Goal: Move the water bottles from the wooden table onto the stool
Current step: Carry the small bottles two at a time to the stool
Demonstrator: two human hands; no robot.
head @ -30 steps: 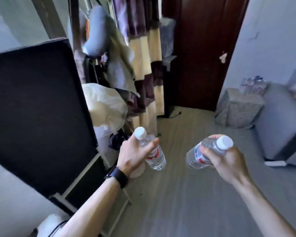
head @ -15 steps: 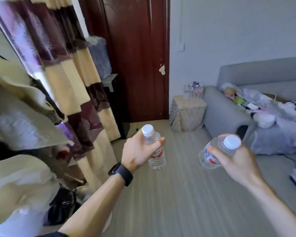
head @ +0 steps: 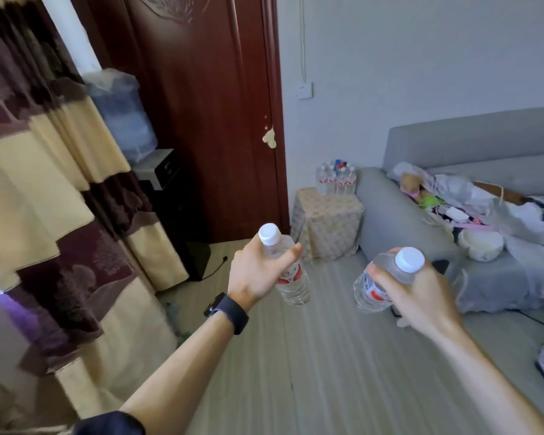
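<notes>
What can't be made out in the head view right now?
Head view only.
wooden table: outside the frame.
stool: build hidden under cloth.
far bottles on it: too small to count.
left bottle: label mostly behind left hand.
right bottle: label blurred, body partly behind right hand.
</notes>
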